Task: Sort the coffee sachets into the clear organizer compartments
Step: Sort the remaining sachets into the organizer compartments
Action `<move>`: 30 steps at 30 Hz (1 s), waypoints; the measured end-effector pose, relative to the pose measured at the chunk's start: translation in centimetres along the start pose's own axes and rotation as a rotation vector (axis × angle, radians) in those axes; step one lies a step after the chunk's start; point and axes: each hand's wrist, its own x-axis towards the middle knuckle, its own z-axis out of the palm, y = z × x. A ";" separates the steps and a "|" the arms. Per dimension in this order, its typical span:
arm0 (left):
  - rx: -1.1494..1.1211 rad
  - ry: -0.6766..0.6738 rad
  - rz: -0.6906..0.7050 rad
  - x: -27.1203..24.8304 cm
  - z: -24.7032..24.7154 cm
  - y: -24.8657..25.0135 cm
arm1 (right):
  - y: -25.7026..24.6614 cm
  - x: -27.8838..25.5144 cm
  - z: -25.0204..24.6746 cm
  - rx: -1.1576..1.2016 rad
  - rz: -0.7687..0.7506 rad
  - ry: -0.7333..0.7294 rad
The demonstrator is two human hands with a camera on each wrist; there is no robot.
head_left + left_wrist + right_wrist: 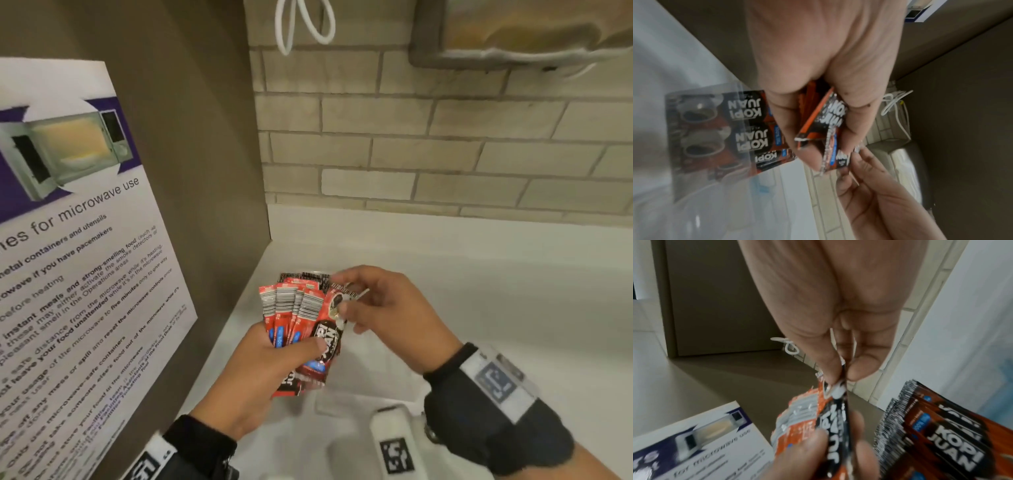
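My left hand [274,356] grips a fan of several red and black coffee sachets [294,318] above the white counter. The right hand [342,308] pinches the top edge of the rightmost sachet [330,329] in that fan. The right wrist view shows thumb and forefinger [859,369] closed on the black sachet [834,415]. Below the hands stands the clear organizer [705,91], with more sachets [748,139] stacked in a compartment. Only the black tops of those stacked sachets [305,275] show in the head view.
A brown panel with a microwave poster [68,257] closes off the left side. A tiled wall [411,154] rises behind the white counter [479,291]. A white cable [301,27] hangs above, and a white marked device [394,445] lies near the front.
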 end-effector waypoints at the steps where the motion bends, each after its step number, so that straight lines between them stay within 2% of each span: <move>1: -0.011 0.012 0.025 -0.1 -0.1 0.4 | -0.1 0.4 -0.3 0.066 0.014 0.006; 4: -0.038 0.121 0.129 0.5 -0.8 1.7 | -0.2 0.8 -0.8 0.286 0.064 0.124; 6: -0.022 0.198 0.182 1.3 -1.2 2.4 | 0.1 0.6 -0.7 0.312 0.093 0.111; 8: 0.079 0.253 0.237 2.2 -1.4 3.2 | 0.5 0.5 -0.7 -0.028 0.036 0.075; 10: 0.257 0.241 0.300 2.8 -1.1 4.1 | 0.1 0.7 -0.8 -0.382 -0.059 0.071; 11: 0.343 0.215 0.327 3.0 -0.8 4.4 | -0.2 0.8 -1.1 -0.457 -0.090 0.073; 13: 0.402 0.188 0.359 3.4 -0.5 4.6 | -0.3 1.3 -1.8 -0.446 -0.081 0.057; 17: 0.169 0.319 0.349 3.7 -1.2 4.2 | 2.6 2.2 -2.0 -0.482 0.125 -0.042; 22: -0.054 0.285 0.282 1.8 -1.7 2.7 | 6.1 2.9 0.4 -0.428 0.415 -0.211; 26: -0.133 0.240 0.279 0.7 -2.4 1.8 | 7.4 3.9 1.8 -0.546 0.472 -0.269; 30: -0.187 0.222 0.288 0.1 -3.0 1.3 | 8.4 4.2 2.5 -0.556 0.483 -0.290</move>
